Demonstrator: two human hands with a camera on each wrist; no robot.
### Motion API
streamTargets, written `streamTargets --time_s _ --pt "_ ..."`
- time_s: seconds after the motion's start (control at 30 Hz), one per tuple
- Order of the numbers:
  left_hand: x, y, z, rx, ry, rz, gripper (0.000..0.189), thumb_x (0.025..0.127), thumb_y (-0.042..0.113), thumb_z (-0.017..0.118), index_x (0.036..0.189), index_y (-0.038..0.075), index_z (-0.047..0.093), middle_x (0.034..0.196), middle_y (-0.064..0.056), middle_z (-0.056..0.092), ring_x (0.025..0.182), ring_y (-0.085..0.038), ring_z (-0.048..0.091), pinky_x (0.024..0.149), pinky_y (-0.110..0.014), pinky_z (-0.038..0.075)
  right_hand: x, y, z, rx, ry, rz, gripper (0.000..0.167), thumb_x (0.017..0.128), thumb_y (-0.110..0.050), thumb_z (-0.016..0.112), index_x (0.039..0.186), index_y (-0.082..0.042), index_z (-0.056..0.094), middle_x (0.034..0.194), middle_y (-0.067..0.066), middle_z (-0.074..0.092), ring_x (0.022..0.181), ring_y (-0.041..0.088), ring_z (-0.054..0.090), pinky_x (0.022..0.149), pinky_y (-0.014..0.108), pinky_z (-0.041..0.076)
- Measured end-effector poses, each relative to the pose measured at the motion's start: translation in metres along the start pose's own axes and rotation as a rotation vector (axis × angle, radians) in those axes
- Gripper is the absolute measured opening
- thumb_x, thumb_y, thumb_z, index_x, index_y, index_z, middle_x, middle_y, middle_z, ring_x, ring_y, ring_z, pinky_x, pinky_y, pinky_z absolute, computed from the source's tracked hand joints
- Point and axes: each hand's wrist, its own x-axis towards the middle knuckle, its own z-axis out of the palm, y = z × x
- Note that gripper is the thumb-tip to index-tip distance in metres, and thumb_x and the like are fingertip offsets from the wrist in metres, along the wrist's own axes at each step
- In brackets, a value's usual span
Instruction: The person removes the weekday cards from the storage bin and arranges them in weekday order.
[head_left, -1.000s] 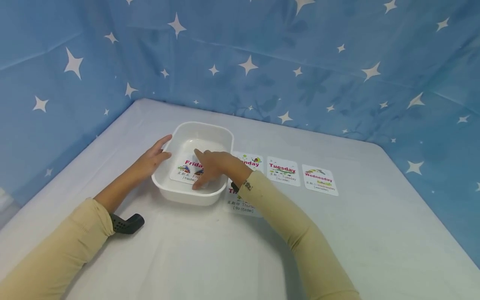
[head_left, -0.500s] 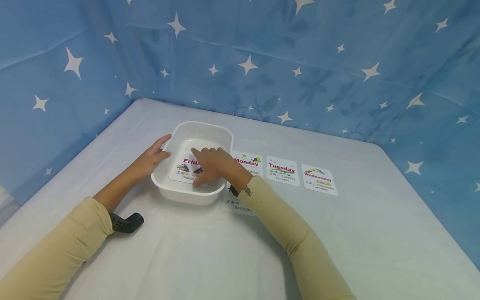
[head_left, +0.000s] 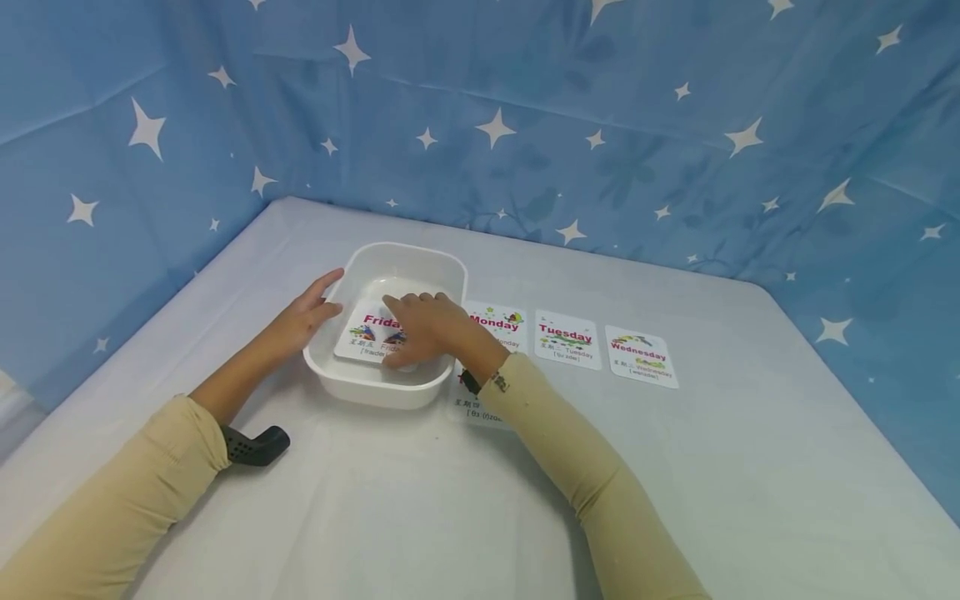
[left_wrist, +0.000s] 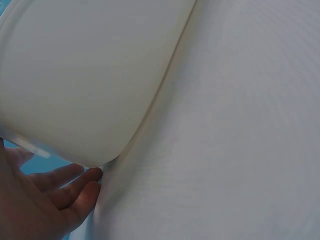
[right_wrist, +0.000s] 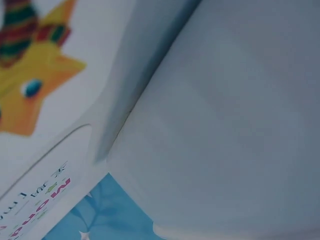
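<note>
A white plastic basin [head_left: 408,263] stands on the table left of centre. My left hand [head_left: 302,320] touches its left rim, with index finger and thumb spread apart. In the left wrist view, relaxed fingertips lie against the basin's outer wall [left_wrist: 85,75]. Inside the basin, my right hand [head_left: 431,327] holds a white Friday card [head_left: 366,340] from its right side, thumb at the near edge and fingers toward the far edge. The hand covers the card's right part. The card's near edge shows a thin dark line beneath it.
A Monday card [head_left: 497,322], a Tuesday card [head_left: 567,339] and a Wednesday card [head_left: 641,357] lie in a row right of the basin. A Thursday card [head_left: 480,410] lies nearer, partly under my right forearm. A blue starred curtain [head_left: 600,183] hangs behind the table.
The Friday card has shifted slightly to the left and up in the basin with my right hand. My left hand and the basin have stayed in place.
</note>
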Motion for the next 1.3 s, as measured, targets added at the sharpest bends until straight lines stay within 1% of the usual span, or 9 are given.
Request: streamTargets --time_s 0.33,0.53,0.67,0.8,0.87,0.97,1.13,1.2,1.3 --pt "0.000 0.000 0.001 -0.014 -0.002 0.002 0.060 0.097 0.022 0.031 0.148 0.016 0.000 0.135 -0.031 0.034 0.116 -0.041 0.046 0.087 -0.040 0.046 0.001 0.004 -0.002 0.079 -0.037 -0.011 0.084 0.078 -0.060 0.053 0.145 -0.020 0.023 0.140 0.005 0.042 0.126 0.021 0.042 0.105 0.042 0.032" --pt "0.000 -0.001 0.003 -0.022 -0.009 0.021 0.060 0.097 0.020 0.031 0.148 0.013 0.001 0.131 -0.031 0.039 0.105 -0.033 0.053 0.075 -0.024 0.048 0.002 0.014 -0.005 0.244 -0.028 -0.070 0.084 0.078 -0.055 0.056 0.146 -0.018 0.022 0.140 0.004 0.042 0.126 0.017 0.041 0.105 0.034 0.032" --pt "0.000 -0.002 0.002 -0.013 -0.008 0.022 0.059 0.098 0.021 0.030 0.148 0.013 0.000 0.127 -0.031 0.042 0.097 -0.026 0.056 0.070 -0.024 0.050 -0.008 0.021 -0.012 0.316 0.017 -0.126 0.086 0.077 -0.052 0.058 0.146 -0.015 0.022 0.140 0.005 0.043 0.130 0.018 0.037 0.107 0.032 0.030" --pt "0.000 0.000 0.002 -0.008 0.000 0.005 0.059 0.097 0.024 0.029 0.148 0.017 -0.001 0.135 -0.031 0.035 0.109 -0.037 0.052 0.082 -0.038 0.050 -0.028 0.031 -0.023 0.340 0.078 -0.143 0.086 0.076 -0.051 0.060 0.146 -0.015 0.023 0.140 0.004 0.043 0.132 0.018 0.034 0.108 0.035 0.030" --pt "0.000 0.001 0.004 -0.011 -0.003 -0.005 0.060 0.097 0.025 0.029 0.148 0.018 -0.001 0.142 -0.030 0.026 0.120 -0.043 0.043 0.091 -0.048 0.045 -0.040 0.039 -0.026 0.337 0.101 -0.143 0.086 0.076 -0.050 0.060 0.145 -0.014 0.023 0.141 0.004 0.041 0.130 0.018 0.035 0.107 0.036 0.031" --pt "0.000 0.001 0.006 -0.001 -0.006 -0.010 0.060 0.098 0.025 0.029 0.148 0.018 -0.002 0.147 -0.029 0.018 0.127 -0.045 0.034 0.098 -0.054 0.036 -0.062 0.052 -0.024 0.300 0.149 -0.124 0.086 0.075 -0.050 0.060 0.145 -0.014 0.025 0.142 0.005 0.039 0.128 0.020 0.037 0.106 0.040 0.032" --pt "-0.001 0.001 0.004 0.016 0.001 -0.010 0.059 0.098 0.025 0.028 0.148 0.018 -0.001 0.140 -0.030 0.028 0.116 -0.042 0.046 0.084 -0.038 0.048 -0.099 0.073 -0.012 0.219 0.232 -0.098 0.086 0.073 -0.051 0.062 0.144 -0.015 0.029 0.143 0.005 0.037 0.128 0.023 0.035 0.105 0.044 0.033" --pt "-0.002 0.000 0.002 0.021 0.004 -0.014 0.058 0.098 0.026 0.028 0.148 0.020 -0.001 0.139 -0.030 0.031 0.113 -0.040 0.048 0.077 -0.030 0.048 -0.111 0.080 -0.006 0.202 0.249 -0.089 0.086 0.073 -0.051 0.063 0.143 -0.016 0.029 0.144 0.004 0.036 0.129 0.023 0.034 0.104 0.044 0.034" --pt "-0.001 0.000 0.003 0.027 -0.004 -0.017 0.058 0.098 0.028 0.027 0.148 0.020 -0.002 0.141 -0.030 0.028 0.115 -0.041 0.046 0.077 -0.026 0.046 -0.131 0.092 0.005 0.190 0.264 -0.072 0.085 0.073 -0.049 0.064 0.143 -0.015 0.030 0.143 0.004 0.036 0.127 0.023 0.035 0.103 0.045 0.035"
